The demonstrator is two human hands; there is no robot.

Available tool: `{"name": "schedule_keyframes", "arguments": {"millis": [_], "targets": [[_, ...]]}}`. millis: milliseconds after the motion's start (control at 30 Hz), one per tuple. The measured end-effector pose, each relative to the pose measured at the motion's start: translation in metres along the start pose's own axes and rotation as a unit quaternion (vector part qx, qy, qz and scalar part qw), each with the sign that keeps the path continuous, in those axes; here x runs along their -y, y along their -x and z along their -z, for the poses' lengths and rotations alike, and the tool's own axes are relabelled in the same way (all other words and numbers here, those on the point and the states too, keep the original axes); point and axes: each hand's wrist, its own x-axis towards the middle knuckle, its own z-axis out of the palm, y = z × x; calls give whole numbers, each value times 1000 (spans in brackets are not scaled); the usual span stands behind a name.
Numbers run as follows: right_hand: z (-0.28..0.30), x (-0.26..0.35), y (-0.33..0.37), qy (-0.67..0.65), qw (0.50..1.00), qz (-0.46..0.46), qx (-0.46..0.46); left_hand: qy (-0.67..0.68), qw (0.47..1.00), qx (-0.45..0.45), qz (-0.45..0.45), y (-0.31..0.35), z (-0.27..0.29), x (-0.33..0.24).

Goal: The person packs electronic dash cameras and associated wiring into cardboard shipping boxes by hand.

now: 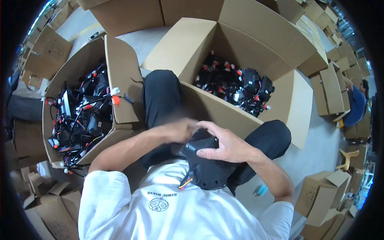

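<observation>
In front of my chest, my right hand is closed around a black plastic housing, its thumb lying across the upper side. Small screws show on the housing, and a short bunch of coloured wires hangs from its lower left. My left hand is at the housing's upper left end, blurred by motion; its fingers cannot be made out. I cannot tell whether it touches the housing or holds anything.
At my left an open carton holds several black units with tangled wires and red-and-white connectors. Ahead, a larger open carton holds similar units. My knees press close to both. More cartons and a yellow stool stand at the right.
</observation>
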Motion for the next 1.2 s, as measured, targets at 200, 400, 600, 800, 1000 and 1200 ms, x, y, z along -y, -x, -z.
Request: {"name": "schedule_keyframes", "arguments": {"millis": [200, 400, 600, 800, 1000, 1200], "targets": [[6, -12, -21, 69, 994, -42, -68, 90, 991, -95, -6, 13, -3, -74], [12, -52, 40, -249, 963, -78, -69, 266, 936, -221, 55, 40, -15, -32], [-77, -69, 42, -184, 903, 121, -369, 497, 770, -395, 67, 21, -42, -43], [-11, -60, 9, -6, 739, 218, -638, 564, 748, -349, 20, -18, -34, -108], [65, -42, 6, -57, 665, 252, -700, 522, 764, -368, -85, -52, -54, -159], [124, -25, 24, -131, 764, 98, -624, 213, 960, -178, -38, -53, -17, -172]]}}
